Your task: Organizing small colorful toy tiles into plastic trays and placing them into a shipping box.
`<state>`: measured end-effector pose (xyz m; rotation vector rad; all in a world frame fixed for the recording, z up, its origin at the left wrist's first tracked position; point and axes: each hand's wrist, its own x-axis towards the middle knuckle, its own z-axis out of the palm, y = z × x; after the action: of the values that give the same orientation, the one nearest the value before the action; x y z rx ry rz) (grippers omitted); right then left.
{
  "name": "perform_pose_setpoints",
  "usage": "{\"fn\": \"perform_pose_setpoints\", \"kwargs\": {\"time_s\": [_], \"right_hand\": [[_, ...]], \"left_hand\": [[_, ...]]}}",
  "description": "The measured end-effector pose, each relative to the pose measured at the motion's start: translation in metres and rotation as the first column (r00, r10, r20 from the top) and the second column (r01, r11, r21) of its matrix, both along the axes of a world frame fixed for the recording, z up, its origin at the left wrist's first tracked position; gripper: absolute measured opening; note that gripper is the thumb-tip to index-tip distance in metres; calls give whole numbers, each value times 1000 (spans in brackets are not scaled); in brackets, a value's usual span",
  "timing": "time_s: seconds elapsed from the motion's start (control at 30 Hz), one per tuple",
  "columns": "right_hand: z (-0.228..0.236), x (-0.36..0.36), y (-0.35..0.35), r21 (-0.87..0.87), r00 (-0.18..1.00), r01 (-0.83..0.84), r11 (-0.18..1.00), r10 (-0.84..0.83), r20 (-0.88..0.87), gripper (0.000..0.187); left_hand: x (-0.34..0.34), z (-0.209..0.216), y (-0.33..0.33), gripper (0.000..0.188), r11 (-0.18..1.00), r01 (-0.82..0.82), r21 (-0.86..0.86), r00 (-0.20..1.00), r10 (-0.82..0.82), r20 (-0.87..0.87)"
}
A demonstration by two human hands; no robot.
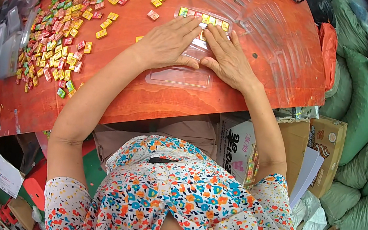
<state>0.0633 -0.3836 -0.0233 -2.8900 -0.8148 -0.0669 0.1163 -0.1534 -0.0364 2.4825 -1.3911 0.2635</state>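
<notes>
A: How are the hands being held?

B: Both are being laid flat, palms down, at upper centre of the frame. The left hand [169, 41] and the right hand [227, 57] are being pressed side by side onto a clear tray [181, 77], fingers spread and reaching up the frame, thumbs tucked toward each other. Nothing is being pinched. The forearms are being brought in from the lower edge, past a flowered blouse [190, 201].

A: And the tray?

B: It is being kept at the middle of the red table [148, 100]. A row of coloured blocks [203, 18] is being shown in its far end, just past the fingertips.

A: What is being seen around it?

B: Loose blocks [62, 35] are being heaped at upper left, well apart from the hands. Empty trays [263, 27] are being stacked at upper right. Green sacks [361, 108] are being piled along the right edge, cardboard boxes [327, 141] below the table at lower right.

A: Open room?

B: Bare tabletop is being left between the tray and the near edge, and between the left hand and the heap.
</notes>
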Motion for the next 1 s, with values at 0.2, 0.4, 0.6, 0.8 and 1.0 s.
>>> {"fn": "perform_pose_setpoints", "kwargs": {"time_s": [0.2, 0.4, 0.6, 0.8, 1.0], "right_hand": [[-1, 0, -3, 59, 997, 32, 998, -28, -72, 78], [2, 1, 0, 9, 995, 2, 1000, -1, -97, 78], [-1, 3, -2, 13, 995, -2, 1000, 3, -98, 79], [-7, 5, -7, 28, 998, 7, 1000, -5, -70, 78], [-4, 27, -7, -22, 998, -40, 999, 39, -59, 70]], "left_hand": [[-7, 1, -6, 100, 1000, -6, -15, 1000, 6, -17], [-10, 6, -10, 99, 997, -62, 48, 998, 64, -25], [-15, -3, -6, 104, 999, -51, -5, 999, 51, -16], [-10, 9, 6, 101, 986, -150, -77, 989, 148, -30], [-16, 3, 8, 100, 975, -210, 69, 976, 214, -52]]}}
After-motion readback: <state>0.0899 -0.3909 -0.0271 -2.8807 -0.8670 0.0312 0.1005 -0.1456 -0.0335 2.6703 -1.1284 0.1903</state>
